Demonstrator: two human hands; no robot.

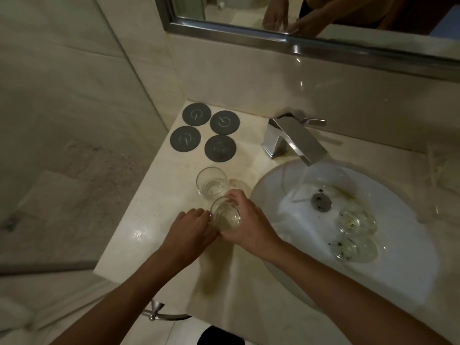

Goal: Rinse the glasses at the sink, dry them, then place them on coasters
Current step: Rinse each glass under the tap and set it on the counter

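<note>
The tabletop is pale polished stone carrying a white sink on its right. A chrome faucet stands behind the sink, with water running from its spout. Above it hangs a framed mirror. Four dark round coasters lie in a two-by-two group at the rear left corner, all bare. The right hand grips an upright glass over the tabletop, left of the sink; the left hand touches its side, fingers bent against it. A second glass stands just behind. Two dirty glasses lie on their sides in the sink.
</note>
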